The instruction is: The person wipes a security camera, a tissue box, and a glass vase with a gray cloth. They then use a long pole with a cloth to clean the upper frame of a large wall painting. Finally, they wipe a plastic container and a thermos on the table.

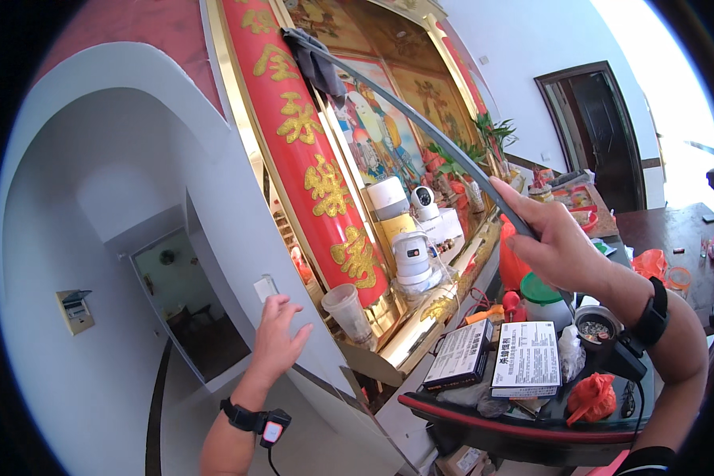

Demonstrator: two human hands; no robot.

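My right hand [559,242] is closed round the lower end of a long grey pole [449,147]. The pole slants up and to the left, and a dark grey cloth [319,67] hangs from its far tip. That cloth lies against the upper part of a tall red panel with gold lettering [303,131], beside a gilded altar picture [379,131]. My left hand [278,337] is raised with its fingers apart and holds nothing. It is close to a white wall switch [265,288] and left of a clear plastic cup [346,308].
White cameras [412,255] stand on the gilded altar ledge [428,317]. Below my right arm, a cluttered table holds flat boxes [527,357], a green-lidded tub [541,290] and a red plastic bag [592,398]. An arched passage [127,198] opens at left.
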